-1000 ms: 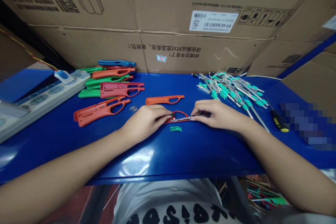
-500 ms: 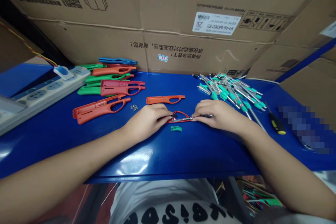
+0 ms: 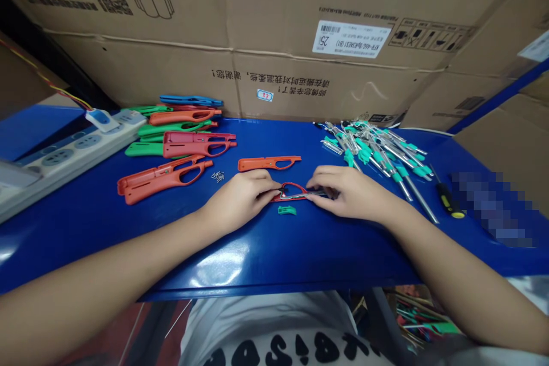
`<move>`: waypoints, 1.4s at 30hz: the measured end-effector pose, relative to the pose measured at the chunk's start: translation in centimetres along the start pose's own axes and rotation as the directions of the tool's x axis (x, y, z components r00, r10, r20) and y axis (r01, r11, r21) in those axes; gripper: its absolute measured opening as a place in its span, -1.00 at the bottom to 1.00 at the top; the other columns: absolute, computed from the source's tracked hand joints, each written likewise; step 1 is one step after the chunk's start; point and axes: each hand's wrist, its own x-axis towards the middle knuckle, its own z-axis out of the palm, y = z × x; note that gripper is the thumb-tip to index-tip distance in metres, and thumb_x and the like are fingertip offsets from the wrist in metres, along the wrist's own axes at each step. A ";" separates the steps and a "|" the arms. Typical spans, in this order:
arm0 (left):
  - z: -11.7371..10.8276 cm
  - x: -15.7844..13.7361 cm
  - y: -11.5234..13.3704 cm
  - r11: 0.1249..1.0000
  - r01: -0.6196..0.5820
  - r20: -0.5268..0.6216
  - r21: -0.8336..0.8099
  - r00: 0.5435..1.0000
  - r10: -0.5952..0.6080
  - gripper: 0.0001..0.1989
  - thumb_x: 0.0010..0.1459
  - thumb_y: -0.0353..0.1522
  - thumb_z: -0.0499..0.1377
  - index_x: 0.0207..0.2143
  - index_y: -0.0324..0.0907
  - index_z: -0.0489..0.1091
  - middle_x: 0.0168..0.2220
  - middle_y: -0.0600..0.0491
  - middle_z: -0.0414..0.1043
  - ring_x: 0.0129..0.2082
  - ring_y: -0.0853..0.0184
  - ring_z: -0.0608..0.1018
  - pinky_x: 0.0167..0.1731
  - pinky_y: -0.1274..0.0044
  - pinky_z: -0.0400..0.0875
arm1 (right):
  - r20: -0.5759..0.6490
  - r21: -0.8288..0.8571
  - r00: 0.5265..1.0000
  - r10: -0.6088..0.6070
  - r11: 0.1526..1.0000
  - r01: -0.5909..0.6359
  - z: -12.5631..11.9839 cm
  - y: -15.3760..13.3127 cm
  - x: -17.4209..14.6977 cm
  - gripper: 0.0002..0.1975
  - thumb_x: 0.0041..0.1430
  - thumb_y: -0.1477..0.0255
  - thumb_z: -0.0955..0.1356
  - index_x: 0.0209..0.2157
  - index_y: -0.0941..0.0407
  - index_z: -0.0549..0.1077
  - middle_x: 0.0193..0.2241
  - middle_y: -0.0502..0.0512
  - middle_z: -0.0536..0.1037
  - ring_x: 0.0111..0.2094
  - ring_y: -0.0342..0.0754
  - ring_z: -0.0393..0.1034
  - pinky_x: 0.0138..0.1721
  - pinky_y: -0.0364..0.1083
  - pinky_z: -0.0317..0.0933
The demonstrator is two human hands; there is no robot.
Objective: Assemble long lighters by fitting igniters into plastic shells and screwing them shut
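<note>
Low over the table, my left hand (image 3: 244,197) pinches the handle end of a red lighter casing half (image 3: 295,186), whose trigger loop shows between my hands. A small black part sits at my left fingertips, and a thin wire runs along the casing. At the casing's other end, my right hand (image 3: 345,191) has its thumb and fingers closed around a slim metal tube (image 3: 319,192); part of the tube is hidden by the fingers. Just in front of the casing lies a small green trigger piece (image 3: 287,210). Behind it rests an orange casing half (image 3: 269,163).
Red, green and blue lighter casings (image 3: 199,144) are piled at left, near small screws (image 3: 218,176) and a power strip (image 3: 72,154). Metal tubes with green triggers (image 3: 377,151) are heaped at right, beside a screwdriver (image 3: 448,201). A cardboard box (image 3: 171,57) stands behind.
My right fingers have shifted slightly left and spread a little along the metal tube. My left hand keeps its hold on the red casing. The view has moved slightly.
</note>
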 end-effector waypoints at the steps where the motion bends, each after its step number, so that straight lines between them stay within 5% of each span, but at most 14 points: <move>1: 0.0 0.0 0.0 1.000 0.006 -0.005 -0.003 1.000 -0.006 -0.82 0.32 -0.46 0.17 -0.13 -0.25 0.57 -0.28 -0.01 0.55 -0.29 0.32 0.61 -0.19 0.51 0.52 | -0.016 0.017 1.000 0.008 1.000 -0.008 0.2 0.0 0.1 -0.80 0.30 0.34 0.36 -0.13 0.13 0.53 -0.23 0.10 0.52 -0.33 -0.10 0.42 -0.33 -0.14 0.23; 5: 0.0 -0.1 0.0 1.000 0.015 -0.015 0.010 1.000 -0.015 -0.83 0.30 -0.47 0.19 -0.10 -0.27 0.55 -0.23 -0.03 0.58 -0.28 0.31 0.61 -0.18 0.50 0.52 | 0.007 0.007 1.000 0.009 1.000 -0.009 1.1 0.1 0.5 -0.79 0.29 0.34 0.36 -0.07 0.06 0.49 -0.09 0.10 0.48 -0.30 -0.11 0.43 -0.33 -0.14 0.22; 17: -1.1 -0.3 1.7 0.987 0.158 0.056 0.027 0.986 -0.159 -0.79 0.23 -0.48 0.20 -0.11 -0.28 0.55 -0.29 -0.01 0.55 -0.32 0.28 0.59 -0.28 0.47 0.50 | 0.000 0.152 0.995 0.100 0.984 -0.099 1.4 -0.6 0.7 -0.93 0.23 0.46 0.39 -0.23 0.09 0.44 -0.26 0.01 0.47 -0.38 -0.15 0.30 -0.35 -0.16 0.14; 24: -1.4 -0.5 2.3 0.983 0.177 0.103 0.046 0.978 -0.181 -0.71 0.18 -0.49 0.18 -0.05 -0.27 0.53 -0.13 -0.06 0.54 -0.22 0.25 0.60 -0.16 0.42 0.54 | 0.015 0.247 0.994 0.108 0.963 -0.109 1.2 -0.3 0.9 -0.94 0.21 0.46 0.39 -0.28 0.11 0.42 -0.36 -0.05 0.40 -0.48 -0.21 0.18 -0.36 -0.16 0.09; 34: -1.2 -1.5 2.7 0.957 0.098 0.191 0.271 0.970 -0.153 -0.62 0.30 -0.44 0.11 0.15 -0.25 0.41 0.04 -0.17 0.41 0.03 0.08 0.50 0.04 0.23 0.49 | 0.050 0.338 0.998 0.041 0.940 -0.056 0.9 0.3 0.7 -0.93 0.18 0.48 0.38 -0.29 0.11 0.40 -0.39 -0.06 0.39 -0.50 -0.21 0.13 -0.41 -0.18 0.07; 42: -1.1 -1.8 4.0 0.893 0.070 0.245 0.445 0.950 -0.196 -0.57 0.35 -0.43 0.03 0.23 -0.33 0.33 -0.03 -0.25 0.38 -0.07 0.01 0.47 -0.13 0.19 0.50 | 0.062 0.323 0.998 0.032 0.945 -0.051 1.2 0.4 0.8 -0.92 0.14 0.49 0.39 -0.30 0.11 0.41 -0.39 -0.06 0.40 -0.49 -0.21 0.12 -0.42 -0.19 0.05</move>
